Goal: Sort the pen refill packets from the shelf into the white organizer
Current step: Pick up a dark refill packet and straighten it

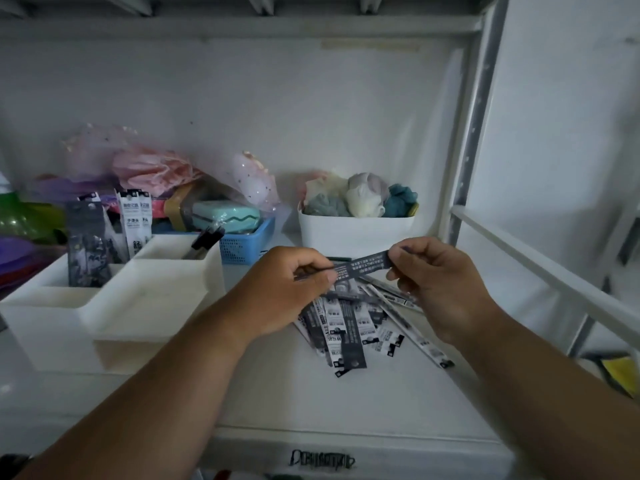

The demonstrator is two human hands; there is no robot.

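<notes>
Dark refill packet [360, 266] in both hands' grip, left hand [287, 289], right hand [440, 278].

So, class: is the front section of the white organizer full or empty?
Empty: the front section of the white organizer shows only its bare floor; packets stand in a section behind.

A blue basket [244, 242] stands beside a white bin [353, 233] of cloths.

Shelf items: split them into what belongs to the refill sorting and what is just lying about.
Belongs to the job:
- dark refill packet, pinched by the left hand and right hand
- loose packet pile on the shelf
- white organizer, packets already standing in its back compartments

Just lying about:
- blue basket
- white bin of fabric
- pink tulle
</notes>
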